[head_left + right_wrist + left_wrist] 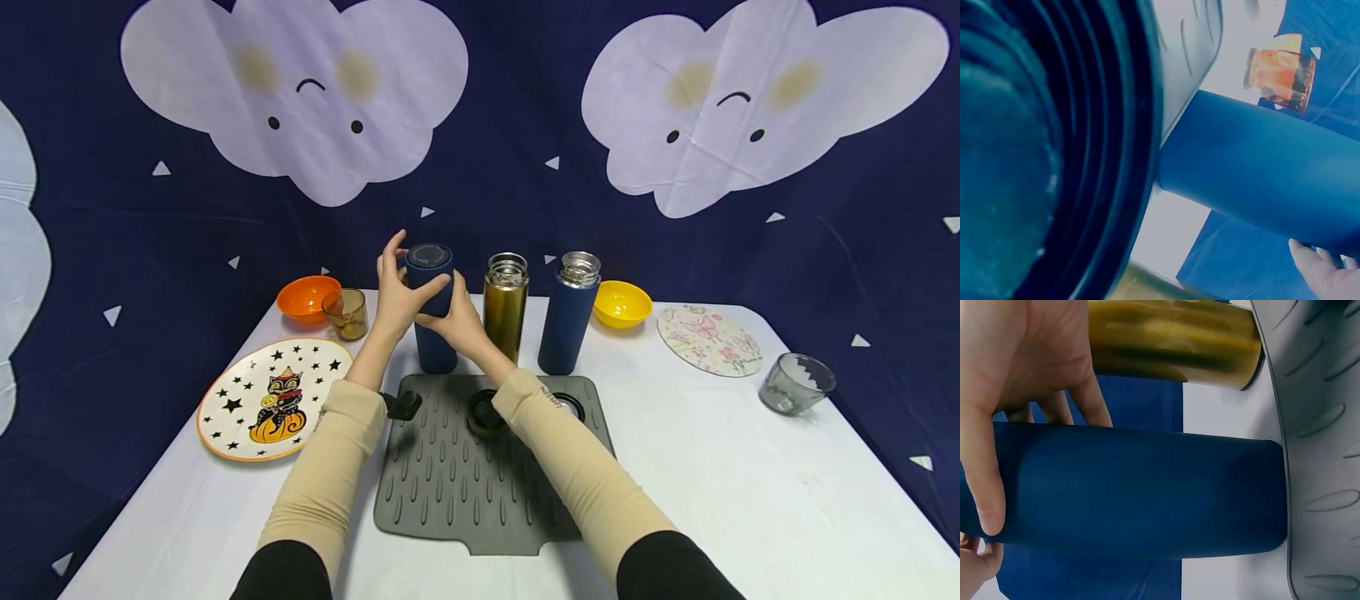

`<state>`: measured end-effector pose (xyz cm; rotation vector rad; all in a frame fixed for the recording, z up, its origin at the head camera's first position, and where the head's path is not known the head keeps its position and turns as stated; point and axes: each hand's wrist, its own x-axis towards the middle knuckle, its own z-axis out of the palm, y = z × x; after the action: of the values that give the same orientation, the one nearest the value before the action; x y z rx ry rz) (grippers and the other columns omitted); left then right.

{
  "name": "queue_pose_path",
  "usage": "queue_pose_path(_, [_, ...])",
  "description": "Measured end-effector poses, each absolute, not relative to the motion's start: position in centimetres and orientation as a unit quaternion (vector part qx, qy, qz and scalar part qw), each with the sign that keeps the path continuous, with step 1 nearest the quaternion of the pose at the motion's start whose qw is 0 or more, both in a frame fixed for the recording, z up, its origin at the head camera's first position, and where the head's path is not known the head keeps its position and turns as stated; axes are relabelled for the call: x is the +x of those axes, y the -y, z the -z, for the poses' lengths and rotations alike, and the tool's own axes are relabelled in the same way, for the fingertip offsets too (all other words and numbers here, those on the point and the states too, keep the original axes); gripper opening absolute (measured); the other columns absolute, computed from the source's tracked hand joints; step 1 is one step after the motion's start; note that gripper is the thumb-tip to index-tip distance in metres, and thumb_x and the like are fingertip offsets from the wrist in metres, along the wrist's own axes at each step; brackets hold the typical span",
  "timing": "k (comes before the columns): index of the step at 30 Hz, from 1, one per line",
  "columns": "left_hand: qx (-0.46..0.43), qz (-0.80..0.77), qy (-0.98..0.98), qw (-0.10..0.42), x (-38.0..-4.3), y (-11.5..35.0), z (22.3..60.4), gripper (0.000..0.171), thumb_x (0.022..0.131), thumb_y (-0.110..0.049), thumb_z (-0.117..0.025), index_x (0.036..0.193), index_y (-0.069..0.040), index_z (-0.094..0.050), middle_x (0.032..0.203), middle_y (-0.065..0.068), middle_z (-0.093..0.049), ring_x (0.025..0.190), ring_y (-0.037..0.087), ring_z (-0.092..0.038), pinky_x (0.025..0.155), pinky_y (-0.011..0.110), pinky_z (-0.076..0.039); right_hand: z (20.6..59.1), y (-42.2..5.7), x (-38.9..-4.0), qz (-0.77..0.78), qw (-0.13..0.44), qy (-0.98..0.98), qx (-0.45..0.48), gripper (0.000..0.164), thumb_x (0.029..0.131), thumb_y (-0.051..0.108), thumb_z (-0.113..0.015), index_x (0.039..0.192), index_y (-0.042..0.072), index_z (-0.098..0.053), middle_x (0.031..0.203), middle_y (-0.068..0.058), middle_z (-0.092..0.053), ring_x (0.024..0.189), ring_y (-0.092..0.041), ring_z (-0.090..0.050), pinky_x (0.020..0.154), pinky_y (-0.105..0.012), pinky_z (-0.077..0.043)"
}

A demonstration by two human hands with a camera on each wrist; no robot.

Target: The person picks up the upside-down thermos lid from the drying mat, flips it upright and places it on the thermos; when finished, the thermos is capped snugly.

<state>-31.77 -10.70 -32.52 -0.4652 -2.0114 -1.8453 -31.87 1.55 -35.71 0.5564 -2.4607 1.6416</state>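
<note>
Bottle (pixel 436 350), dark blue and topped with a dark lid (pixel 430 255), is held upright between two hands, its base just beyond the far edge of a grey mat (pixel 420 500), near that mat's far left corner. Its upper part is enclosed by the grip; its lower part is left uncovered below the fingers. It is gripped from the left by the left hand (pixel 400 302), whose thumb is laid across the near face below the lid. By the right hand (pixel 467 329) it is gripped slightly lower, from the right, that thumb also being laid across the near face. Both grips are narrowed to the bottle's width. To the right, a gold bottle (pixel 504 312) and a second blue bottle (pixel 567 325) are stood open-mouthed toward the far edge of the surface (pixel 705 467), the gold one being nearer to the hands. On the mat, a black ring (pixel 476 421) is partly covered by the right sleeve (pixel 570 454). Near the surface's far left corner, an amber glass (pixel 347 321) and an orange bowl (pixel 296 310) are placed.
</note>
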Motion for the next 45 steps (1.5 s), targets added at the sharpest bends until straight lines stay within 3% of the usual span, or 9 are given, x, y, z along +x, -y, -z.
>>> queue_pose_path(4, [-0.16, 0.653, 0.715, 0.19, -32.0, 10.8, 32.9, 0.085, 0.079, -0.012, -0.072, 0.146, -0.023, -0.021, 0.128, 0.015, -0.036, 0.109, 0.024, -0.051, 0.093, 0.038, -0.042, 35.7, -1.5, -31.8, -0.544, 0.068, 0.816, 0.185, 0.092, 0.08, 0.02, -0.073, 0.147, 0.009, -0.01, 0.147, -0.013, -0.026, 0.128, -0.026, -0.039, 0.103, -0.038, -0.035])
queue_pose_path(9, [-0.188, 0.695, 0.673, 0.17, -31.3, 11.2, 32.3, 0.079, 0.081, 0.002, -0.062, 0.146, -0.014, -0.019, 0.124, 0.023, -0.05, 0.1, 0.014, -0.053, 0.095, 0.039, -0.039, 35.7, -1.5, -31.9, -0.548, 0.073, 0.811, 0.189, 0.091, 0.079, 0.017, -0.073, 0.146, 0.008, -0.012, 0.144, -0.014, -0.03, 0.124, -0.025, -0.042, 0.101, -0.036, -0.037])
queue_pose_path(12, [-0.203, 0.698, 0.668, 0.156, -30.6, 11.1, 31.5, 0.077, 0.082, 0.004, -0.058, 0.146, -0.007, -0.017, 0.13, 0.027, -0.044, 0.1, 0.015, -0.051, 0.096, 0.042, -0.037, 35.7, -1.6, -31.9, -0.548, 0.074, 0.812, 0.187, 0.091, 0.079, 0.017, -0.073, 0.146, 0.007, -0.013, 0.143, -0.015, -0.032, 0.123, -0.026, -0.043, 0.101, -0.037, -0.038])
queue_pose_path(17, [-0.183, 0.673, 0.7, 0.151, -29.9, 10.7, 30.8, 0.081, 0.082, -0.003, -0.064, 0.147, -0.012, -0.016, 0.132, 0.021, -0.028, 0.108, 0.025, -0.05, 0.095, 0.04, -0.039, 35.7, -1.6, -32.0, -0.549, 0.074, 0.811, 0.188, 0.092, 0.079, 0.018, -0.074, 0.146, 0.008, -0.011, 0.144, -0.014, -0.029, 0.124, -0.026, -0.042, 0.101, -0.037, -0.037])
queue_pose_path(22, [-0.179, 0.666, 0.706, 0.158, -30.1, 10.9, 31.0, 0.079, 0.082, -0.001, -0.065, 0.145, -0.011, -0.018, 0.126, 0.022, -0.035, 0.11, 0.032, -0.05, 0.096, 0.045, -0.039, 35.8, -1.6, -32.0, -0.543, 0.073, 0.816, 0.185, 0.093, 0.079, 0.019, -0.074, 0.146, 0.008, -0.011, 0.144, -0.015, -0.03, 0.124, -0.026, -0.042, 0.101, -0.038, -0.037])
queue_pose_path(30, [-0.203, 0.651, 0.715, 0.154, -30.1, 11.1, 31.0, 0.071, 0.086, -0.001, -0.058, 0.145, -0.005, -0.019, 0.132, 0.028, -0.037, 0.115, 0.038, -0.043, 0.102, 0.05, -0.031, 35.8, -1.6, -32.1, -0.539, 0.074, 0.82, 0.181, 0.092, 0.079, 0.019, -0.073, 0.146, 0.007, -0.012, 0.143, -0.015, -0.031, 0.124, -0.025, -0.042, 0.101, -0.037, -0.037])
queue_pose_path(34, [-0.189, 0.661, 0.712, 0.141, -30.8, 11.1, 31.6, 0.072, 0.084, -0.003, -0.059, 0.145, -0.008, -0.021, 0.132, 0.024, -0.036, 0.112, 0.033, -0.043, 0.1, 0.046, -0.033, 35.7, -1.6, -32.0, -0.539, 0.068, 0.819, 0.181, 0.092, 0.08, 0.02, -0.073, 0.146, 0.008, -0.01, 0.144, -0.014, -0.029, 0.125, -0.025, -0.042, 0.101, -0.037, -0.037])
queue_pose_path(38, [-0.168, 0.656, 0.72, 0.154, -31.9, 11.0, 32.6, 0.075, 0.08, -0.008, -0.069, 0.142, -0.013, -0.027, 0.129, 0.018, -0.038, 0.109, 0.027, -0.046, 0.096, 0.039, -0.037, 35.7, -1.7, -32.0, -0.541, 0.064, 0.819, 0.182, 0.093, 0.08, 0.021, -0.073, 0.147, 0.008, -0.009, 0.147, -0.014, -0.025, 0.128, -0.026, -0.039, 0.102, -0.038, -0.036])
queue_pose_path(45, [-0.125, 0.649, 0.726, 0.189, -32.1, 10.7, 32.8, 0.07, 0.075, -0.016, -0.077, 0.129, -0.005, -0.034, 0.125, 0.014, -0.042, 0.11, 0.025, -0.051, 0.092, 0.035, -0.043, 35.6, -1.7, -31.9, -0.536, 0.064, 0.822, 0.182, 0.093, 0.08, 0.021, -0.073, 0.146, 0.007, -0.009, 0.146, -0.015, -0.026, 0.126, -0.027, -0.04, 0.102, -0.038, -0.036])
